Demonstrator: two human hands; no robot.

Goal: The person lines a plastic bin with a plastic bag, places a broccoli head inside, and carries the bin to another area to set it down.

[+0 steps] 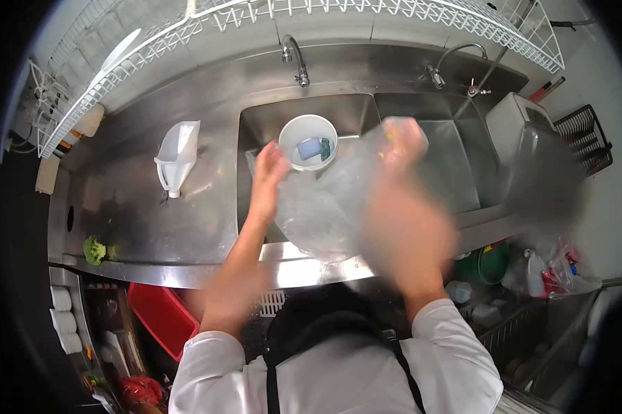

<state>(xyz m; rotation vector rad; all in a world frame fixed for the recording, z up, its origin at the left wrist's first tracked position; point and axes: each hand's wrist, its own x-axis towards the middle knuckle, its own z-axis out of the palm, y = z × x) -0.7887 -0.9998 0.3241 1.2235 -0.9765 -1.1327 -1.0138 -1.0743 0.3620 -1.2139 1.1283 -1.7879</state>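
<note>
A large clear plastic bag (314, 210) hangs between my hands over the front of the left sink basin. My left hand (270, 165) is at the bag's upper left edge, its fingers pressed together by the plastic. At the bag's upper right, my right hand (402, 141) is closed on the plastic, with small yellow marks beside the fingers; the forearm is blurred by motion. Behind the bag stands a white round tub (308, 123) in the left basin, with a blue sponge (309, 148) and a green scouring pad (326, 149) inside.
A white scoop-like container (178, 155) lies on the left steel counter, and a broccoli piece (95, 250) is near its front edge. Two faucets (297, 62) (438, 72) rise behind the basins. A wire rack (255, 10) runs overhead. A red bin (160, 317) stands below.
</note>
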